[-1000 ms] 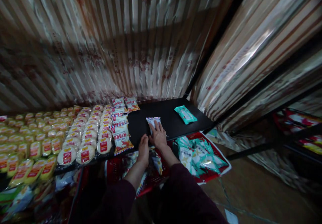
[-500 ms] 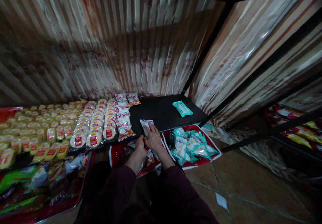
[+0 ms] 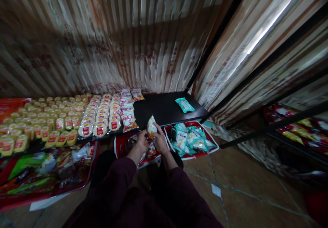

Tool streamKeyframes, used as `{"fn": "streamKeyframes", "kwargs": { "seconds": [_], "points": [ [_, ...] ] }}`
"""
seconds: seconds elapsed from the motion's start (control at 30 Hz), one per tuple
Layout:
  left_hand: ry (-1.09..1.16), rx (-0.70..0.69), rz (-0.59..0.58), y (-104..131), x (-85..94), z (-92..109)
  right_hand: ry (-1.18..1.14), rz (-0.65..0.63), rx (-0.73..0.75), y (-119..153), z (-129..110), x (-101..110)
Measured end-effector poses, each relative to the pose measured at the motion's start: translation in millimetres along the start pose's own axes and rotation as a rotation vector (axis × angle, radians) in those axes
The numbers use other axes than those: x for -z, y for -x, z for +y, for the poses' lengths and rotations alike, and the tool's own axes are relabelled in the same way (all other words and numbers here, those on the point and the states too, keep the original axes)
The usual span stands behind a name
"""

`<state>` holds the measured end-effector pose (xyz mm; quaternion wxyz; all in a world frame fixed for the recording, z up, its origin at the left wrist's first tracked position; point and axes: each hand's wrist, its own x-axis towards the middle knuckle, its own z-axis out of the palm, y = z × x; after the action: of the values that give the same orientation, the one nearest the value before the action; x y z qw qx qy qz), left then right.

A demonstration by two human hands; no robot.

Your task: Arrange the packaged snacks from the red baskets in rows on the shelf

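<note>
Between my hands a white and orange snack packet point(image 3: 152, 127) is held upright above the front edge of the black shelf point(image 3: 161, 110). My right hand point(image 3: 160, 140) grips its right side. My left hand point(image 3: 141, 142) is closed at its lower left, the fingertips partly hidden. Below my hands, a red basket point(image 3: 123, 150) holds similar packets. Left of them on the shelf, a column of matching snack packets point(image 3: 128, 119) lies beside rows of round wrapped cakes point(image 3: 100, 129).
A teal packet point(image 3: 185, 105) lies at the shelf's right. In front, a red and white basket point(image 3: 217, 146) holds more teal packets. Yellow wrapped cakes point(image 3: 52, 138) fill the left shelf above a tray of mixed snacks point(image 3: 88, 175). Dark metal posts point(image 3: 214, 45) stand at right.
The packet has been raised and tilted upright, with my right hand now gripping its side rather than lying over it. The camera view has shifted slightly.
</note>
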<state>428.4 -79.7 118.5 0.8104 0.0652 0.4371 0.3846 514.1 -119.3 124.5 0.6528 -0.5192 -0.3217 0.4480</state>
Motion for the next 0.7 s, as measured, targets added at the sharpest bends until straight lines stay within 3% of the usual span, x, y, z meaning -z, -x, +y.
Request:
{"fn": "streamKeyframes", "kwargs": {
  "seconds": [0.07,0.17,0.3,0.43,0.7],
  "points": [
    [-0.012,-0.031,-0.008,3.5,-0.7,0.5,-0.210,-0.046,-0.107,3.5,-3.4,1.1],
    [-0.011,-0.090,-0.042,10.4,-3.8,3.9,-0.343,-0.079,-0.178,8.9,-6.9,5.3],
    [-0.016,-0.060,-0.044,18.5,-6.4,12.0,-0.307,-0.040,-0.222,17.1,-4.1,14.6],
    [-0.020,-0.023,-0.007,18.2,-6.7,18.4,-0.275,-0.079,-0.260,23.9,3.5,21.1],
    [0.000,-0.032,0.070,8.6,-6.0,18.2,-0.322,-0.102,-0.237,36.0,6.9,18.8]
  ]
}}
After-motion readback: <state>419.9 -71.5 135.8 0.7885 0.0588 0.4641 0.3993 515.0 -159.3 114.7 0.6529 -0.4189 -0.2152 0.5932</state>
